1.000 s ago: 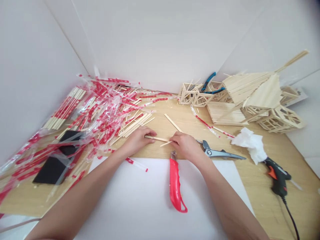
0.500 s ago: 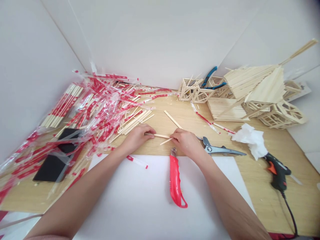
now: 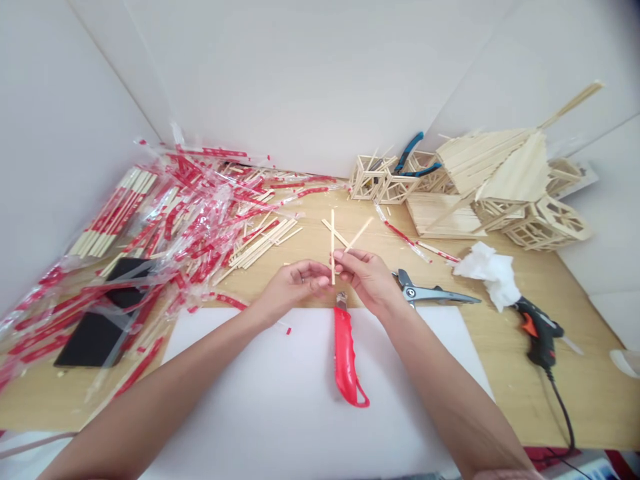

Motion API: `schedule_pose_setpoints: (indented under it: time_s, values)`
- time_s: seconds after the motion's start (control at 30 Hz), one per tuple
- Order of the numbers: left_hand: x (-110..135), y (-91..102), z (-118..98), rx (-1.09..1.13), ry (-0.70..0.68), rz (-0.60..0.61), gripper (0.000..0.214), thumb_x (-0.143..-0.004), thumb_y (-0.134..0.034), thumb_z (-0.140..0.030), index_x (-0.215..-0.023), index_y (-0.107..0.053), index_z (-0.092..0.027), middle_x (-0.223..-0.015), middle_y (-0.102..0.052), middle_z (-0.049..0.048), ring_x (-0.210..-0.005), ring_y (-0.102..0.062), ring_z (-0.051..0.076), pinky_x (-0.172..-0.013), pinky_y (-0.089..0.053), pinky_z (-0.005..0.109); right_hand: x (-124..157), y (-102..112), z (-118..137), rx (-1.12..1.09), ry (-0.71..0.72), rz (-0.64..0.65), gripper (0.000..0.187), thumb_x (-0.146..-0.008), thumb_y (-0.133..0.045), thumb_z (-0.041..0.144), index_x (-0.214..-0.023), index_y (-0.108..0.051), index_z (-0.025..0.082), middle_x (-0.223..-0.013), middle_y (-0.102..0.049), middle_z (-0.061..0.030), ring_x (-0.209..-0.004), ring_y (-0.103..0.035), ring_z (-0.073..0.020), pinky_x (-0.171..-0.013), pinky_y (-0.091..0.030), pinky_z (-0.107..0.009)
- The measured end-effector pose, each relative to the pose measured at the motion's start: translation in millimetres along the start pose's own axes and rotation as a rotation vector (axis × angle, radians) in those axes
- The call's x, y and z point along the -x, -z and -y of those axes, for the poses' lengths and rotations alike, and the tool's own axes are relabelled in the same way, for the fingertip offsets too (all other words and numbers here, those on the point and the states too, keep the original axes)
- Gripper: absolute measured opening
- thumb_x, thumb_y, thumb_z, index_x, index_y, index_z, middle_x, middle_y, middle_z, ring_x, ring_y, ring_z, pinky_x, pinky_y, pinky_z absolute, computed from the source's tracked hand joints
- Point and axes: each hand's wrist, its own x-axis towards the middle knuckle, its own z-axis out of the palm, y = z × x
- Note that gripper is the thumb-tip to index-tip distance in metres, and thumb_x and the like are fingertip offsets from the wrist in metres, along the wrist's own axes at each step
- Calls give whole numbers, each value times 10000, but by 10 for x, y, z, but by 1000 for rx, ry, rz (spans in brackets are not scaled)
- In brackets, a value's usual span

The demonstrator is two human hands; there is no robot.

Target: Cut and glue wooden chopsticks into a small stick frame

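Note:
My right hand [image 3: 367, 275] pinches two thin wooden sticks between thumb and fingers. One wooden stick [image 3: 333, 230] stands upright and the other, slanting stick [image 3: 362, 231] leans up to the right. Fingers curled, my left hand [image 3: 303, 283] meets the upright stick near its lower end. A small light tip, perhaps another stick, shows behind the left hand; what those fingers grip is partly hidden. Below the hands, a red-handled utility knife [image 3: 349, 357] lies on a white sheet [image 3: 260, 400]. Grey-handled cutters [image 3: 435, 293] rest right of my right hand.
Cut sticks [image 3: 263, 247] and red-and-clear wrappers [image 3: 200, 193] pile up at left, partly over a black phone [image 3: 105, 327]. Stick-built frames [image 3: 367, 179], blue-handled pliers [image 3: 411, 152] and a roofed stick model [image 3: 495, 157] stand at back right. A corded glue gun [image 3: 540, 333] touches crumpled tissue [image 3: 487, 270].
The hands have turned the sticks: one held level between them before, now one points upright and another slants right in my right hand. The view has shifted slightly.

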Motion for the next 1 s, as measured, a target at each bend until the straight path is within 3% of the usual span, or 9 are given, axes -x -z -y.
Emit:
schedule_pose_setpoints:
  time_s: [0.17,0.37,0.5,0.57,0.67,0.87,1.0]
  values:
    - [19,-24,69,58,132,-40,363,-664,-711,-368,-924,-558,-167,-847,-668,33,-729,-663,174,-601,-515,261,25,-75,-79,93,87,-48,226,-624,-739,326,-769,-688,160,-648,-635,9,-583,-546,-74,-570,-420,-195]
    - [-17,9,82,-94,22,-145,346,-676,-677,-427,-825,-551,-141,-849,-663,53,-714,-651,172,-619,-525,291,10,-43,-57,185,114,-22,282,-641,-719,358,-830,-671,154,-679,-661,-4,-614,-594,-104,-668,-469,-250]
    - [-51,210,66,-544,-233,-239,256,-803,-543,-394,-904,-600,-166,-856,-655,51,-779,-617,161,-737,-495,307,-4,165,151,199,189,-87,364,-623,-742,330,-918,-596,174,-850,-690,-46,-749,-643,-140,-738,-498,-291]
    - [-76,323,68,-832,-349,-270,217,-848,-481,-335,-902,-626,-183,-915,-651,56,-864,-594,172,-802,-459,317,6,296,267,239,243,-187,369,-636,-733,329,-931,-566,181,-867,-694,-52,-714,-641,-133,-674,-504,-270]
    - [-116,409,94,-1075,-402,-263,204,-864,-450,-264,-892,-636,-184,-913,-649,56,-877,-579,178,-802,-441,313,32,433,374,261,279,-268,313,-673,-702,326,-919,-579,178,-902,-696,-57,-622,-603,-93,-551,-467,-203]
    - [-161,359,174,-1225,-417,-251,209,-863,-458,-252,-868,-653,-177,-943,-627,66,-881,-562,178,-804,-436,310,24,416,311,112,110,-86,330,-690,-690,302,-998,-627,200,-1010,-678,-49,-732,-614,-86,-598,-476,-177]
    - [-177,372,199,-1203,-401,-214,217,-865,-456,-255,-865,-662,-188,-955,-631,57,-895,-563,173,-818,-435,305,7,350,224,83,39,-59,257,-707,-677,303,-937,-623,203,-1038,-670,-49,-853,-628,-112,-671,-490,-188]
